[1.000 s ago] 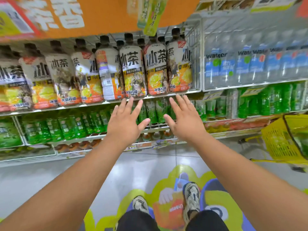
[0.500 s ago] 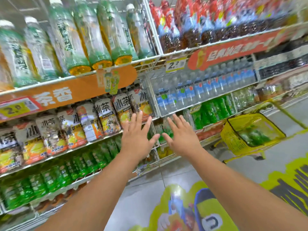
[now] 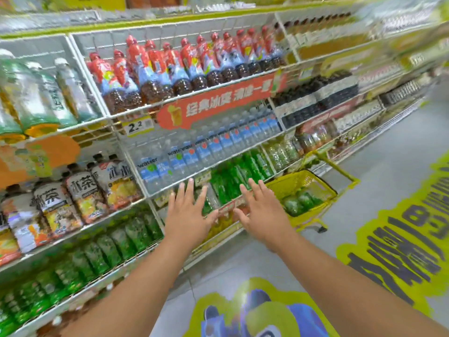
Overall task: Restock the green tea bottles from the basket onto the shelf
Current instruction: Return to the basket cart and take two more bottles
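Both hands, left hand and right hand, spread empty below "water" bottles.

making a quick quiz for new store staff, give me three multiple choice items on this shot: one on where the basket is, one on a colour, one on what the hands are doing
1. Where is the basket?
A. on the floor by the shelves, right of both hands
B. on the top shelf
C. hanging from the left arm

2. What colour is the basket?
A. red
B. yellow
C. black

3. What state are the left hand and right hand in?
A. both grip bottles
B. one holds the basket handle
C. both open, fingers spread, holding nothing

Answers:
1 A, it stands on the grey floor beside the lower shelves.
2 B, its mesh walls are yellow, with green tea bottles inside.
3 C, the fingers are straight and touch nothing.
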Demonstrator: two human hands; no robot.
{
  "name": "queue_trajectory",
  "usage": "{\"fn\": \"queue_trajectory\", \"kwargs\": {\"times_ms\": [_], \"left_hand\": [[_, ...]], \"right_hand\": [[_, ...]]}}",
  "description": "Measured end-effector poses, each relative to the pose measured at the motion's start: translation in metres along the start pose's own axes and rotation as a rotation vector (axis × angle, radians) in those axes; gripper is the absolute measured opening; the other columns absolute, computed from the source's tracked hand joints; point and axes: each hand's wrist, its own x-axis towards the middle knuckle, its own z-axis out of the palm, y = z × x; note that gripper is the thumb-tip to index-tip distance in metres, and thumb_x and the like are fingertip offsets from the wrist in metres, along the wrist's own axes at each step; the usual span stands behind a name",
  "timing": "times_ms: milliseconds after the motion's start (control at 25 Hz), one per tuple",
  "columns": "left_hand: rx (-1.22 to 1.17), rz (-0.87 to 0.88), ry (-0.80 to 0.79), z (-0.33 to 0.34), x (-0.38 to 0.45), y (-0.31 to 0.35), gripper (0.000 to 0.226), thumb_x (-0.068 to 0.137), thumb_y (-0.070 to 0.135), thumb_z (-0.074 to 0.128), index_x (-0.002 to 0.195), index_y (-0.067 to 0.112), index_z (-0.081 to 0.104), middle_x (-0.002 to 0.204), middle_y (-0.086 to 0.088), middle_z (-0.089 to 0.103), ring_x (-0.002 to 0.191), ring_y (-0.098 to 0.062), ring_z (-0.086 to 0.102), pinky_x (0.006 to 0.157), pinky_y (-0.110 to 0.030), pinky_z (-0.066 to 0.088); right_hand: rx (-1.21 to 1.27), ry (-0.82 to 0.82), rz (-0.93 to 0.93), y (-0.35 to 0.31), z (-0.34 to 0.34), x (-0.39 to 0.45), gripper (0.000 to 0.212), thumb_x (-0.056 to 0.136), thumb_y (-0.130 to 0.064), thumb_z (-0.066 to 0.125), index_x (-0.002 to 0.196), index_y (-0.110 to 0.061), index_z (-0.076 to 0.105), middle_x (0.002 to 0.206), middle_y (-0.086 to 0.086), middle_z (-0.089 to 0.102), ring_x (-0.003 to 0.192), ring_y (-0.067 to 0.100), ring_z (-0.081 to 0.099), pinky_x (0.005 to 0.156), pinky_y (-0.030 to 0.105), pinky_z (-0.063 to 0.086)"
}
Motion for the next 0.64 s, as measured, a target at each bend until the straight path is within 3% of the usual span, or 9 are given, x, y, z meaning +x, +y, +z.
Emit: {"fn": "queue_trajectory", "kwargs": {"times_ms": [280,640], "left_hand": [[-0.020,0.115,-0.001,-0.003,0.042,0.154,0.078,0.098,0.071,0.016,0.163,0.030,0.006,0.170,-0.010,-0.008,0.156,-0.030,-0.007,0.126,-0.051,0.002],[-0.084,0.256,0.023,0.041,0.173,0.269,0.078,0.097,0.071,0.024,0.162,0.030,0.012,0.171,-0.010,0.001,0.157,-0.031,0.001,0.126,-0.050,0.005]], "right_hand": [[0.016,0.011,0.166,0.152,-0.029,-0.042,0.077,0.101,-0.066,0.027,0.164,-0.025,0.008,0.172,0.005,-0.003,0.158,0.026,-0.006,0.127,0.047,0.007],[-0.027,-0.005,0.283,0.291,-0.021,0.009,0.076,0.101,-0.063,0.029,0.162,-0.016,0.024,0.170,0.013,0.014,0.157,0.032,0.010,0.125,0.046,0.014]]}}
